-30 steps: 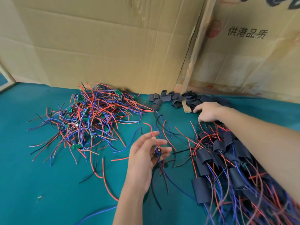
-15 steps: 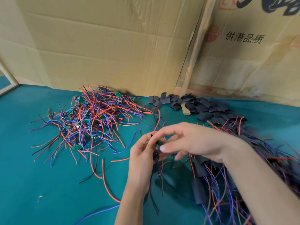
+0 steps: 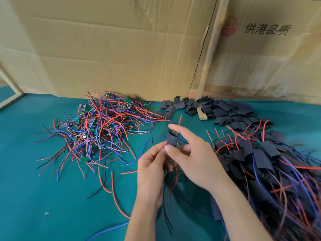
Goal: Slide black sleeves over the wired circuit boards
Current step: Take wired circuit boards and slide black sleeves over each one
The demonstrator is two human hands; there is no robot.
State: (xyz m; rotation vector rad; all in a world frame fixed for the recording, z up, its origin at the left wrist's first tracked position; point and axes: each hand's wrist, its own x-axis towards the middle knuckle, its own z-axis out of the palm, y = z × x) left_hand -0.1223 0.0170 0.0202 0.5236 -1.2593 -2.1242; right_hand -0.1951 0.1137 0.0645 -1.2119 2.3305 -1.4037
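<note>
From where I stand, loose wires trailing off the unsleeved heap (image 3: 93, 129) could catch the sleeve's mouth and bunch it. The left hand (image 3: 151, 168) has its grip pinched on the board's wires, the board itself hidden; the right hand (image 3: 194, 153) pinches 1 black sleeve (image 3: 171, 139) upright above the worktop (image 3: 43, 197)

Assembly wkshop: wired boards pile (image 3: 97, 126), cardboard cartons (image 3: 121, 49).

One black sleeve (image 3: 171, 139) stands upright above the green felt, between the bare wired boards (image 3: 97, 126) and the sleeved units (image 3: 260, 153).
</note>
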